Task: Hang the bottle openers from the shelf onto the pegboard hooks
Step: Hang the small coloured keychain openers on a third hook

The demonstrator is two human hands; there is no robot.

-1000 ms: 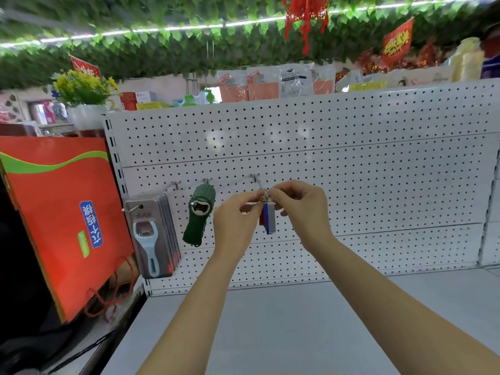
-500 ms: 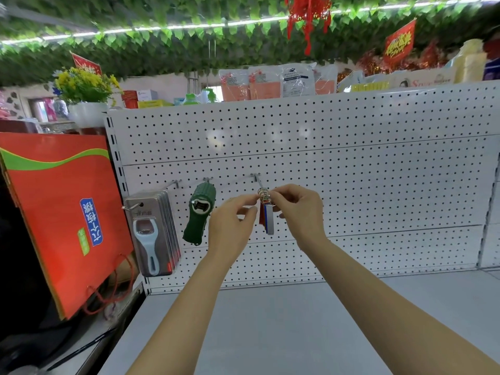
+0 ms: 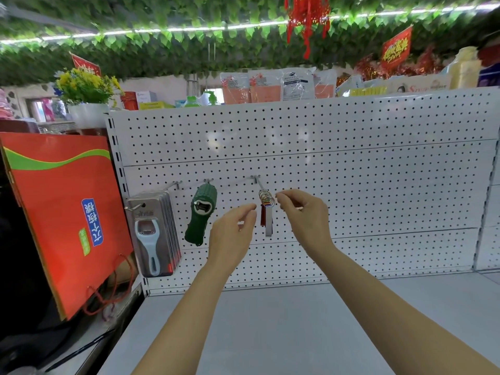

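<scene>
Red gift bag (image 3: 62, 212) at 9 o'clock, leaning, string handles dangling. Yellow flowers (image 3: 85, 86) in white pot (image 3: 88, 115) at 10. Leaf garland (image 3: 167, 47) across 12, light strip (image 3: 189, 28) through it. Red tassel ornament (image 3: 307, 17) at 12–1. Packets (image 3: 278, 83) behind board top.

Pegboard hooks: three in a row, at left (image 3: 177, 184), middle (image 3: 208, 181) and right (image 3: 257, 180). Carded bottle openers (image 3: 151, 234): one stack on the left hook, number of cards not countable. Green bottle opener (image 3: 200, 215): one. Keyring bottle openers (image 3: 267, 212): one bunch, individual count unclear. Hands: two, left hand (image 3: 230, 236) and right hand (image 3: 305, 215). Orange gift bag (image 3: 62, 212): one.
</scene>
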